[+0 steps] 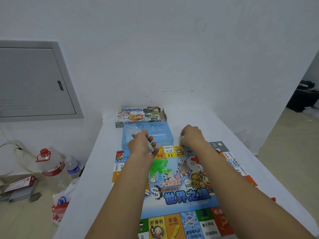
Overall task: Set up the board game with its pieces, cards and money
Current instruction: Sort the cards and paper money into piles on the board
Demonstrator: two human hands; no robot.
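Green-edged cards [149, 147], a small fanned stack, are gripped in the left hand [141, 145], whose fingers curl round them above the far left part of the game board [181, 187]. The right hand [191, 136] hovers over the board's far edge with its fingers curled downward; whether they pinch anything cannot be told, since the fingertips are hidden behind the knuckles. The two hands are apart, with a stretch of the board's far border showing between them. On the board, near its middle and just below the left hand, lies a cluster of translucent green pieces [159, 165]. The board itself lies flat and unfolded on a white table [96, 169], its printed title facing the person. Just beyond the board's far edge sits a pale blue plastic tray [162, 135] with moulded compartments, partly hidden by the left hand. Beyond the tray, farther from the board and against the wall, rests the game box [138, 115], one end flap open. A small red piece [273, 198] lies on the table just off the board's right side. Left of the board, down on the floor, stand a large water jug [51, 166] with a red cap and a smaller bottle [72, 165].
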